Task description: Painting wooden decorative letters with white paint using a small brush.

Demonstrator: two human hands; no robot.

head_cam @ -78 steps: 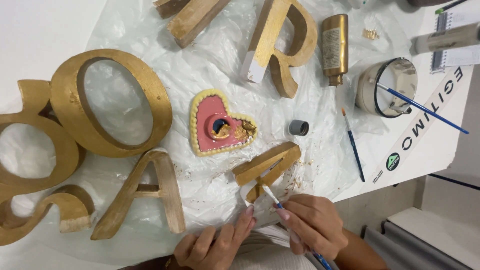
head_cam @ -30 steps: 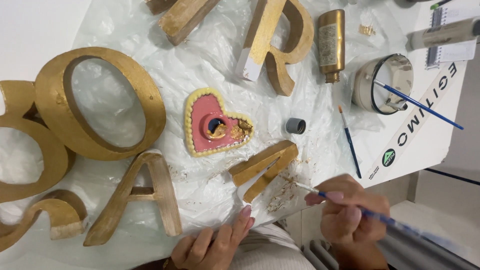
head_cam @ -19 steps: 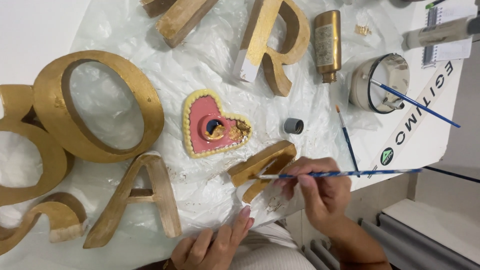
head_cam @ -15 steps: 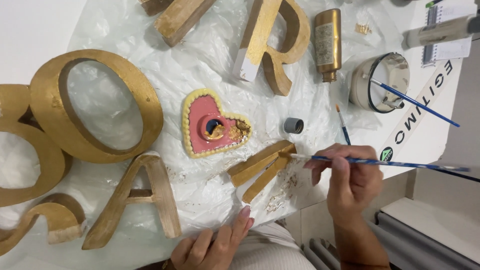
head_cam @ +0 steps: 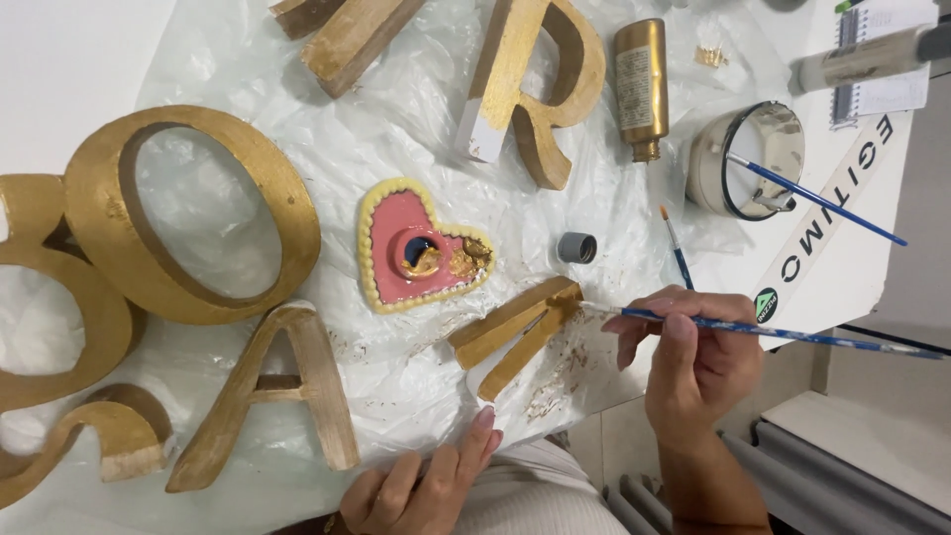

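Observation:
My right hand (head_cam: 698,357) grips a long blue paintbrush (head_cam: 792,335) held almost level, its tip touching the right end of a small gold V-shaped wooden piece (head_cam: 515,332) on clear plastic sheeting (head_cam: 416,119). My left hand (head_cam: 421,485) rests flat at the near edge of the sheeting, fingers apart, holding nothing. Just left of the V-piece lies a pink heart-shaped dish (head_cam: 416,253) with a cream beaded rim and gold paint in it.
Large gold letters lie around: an O (head_cam: 188,213), an A (head_cam: 272,401), an R (head_cam: 530,84). A gold paint bottle (head_cam: 639,84), its grey cap (head_cam: 577,248), a spare brush (head_cam: 677,248) and a white cup (head_cam: 748,159) with a blue brush stand at right.
My right hand lifted the brush away to the right, swung it level and brought its tip up to the right end of the V-piece. My left hand stayed put.

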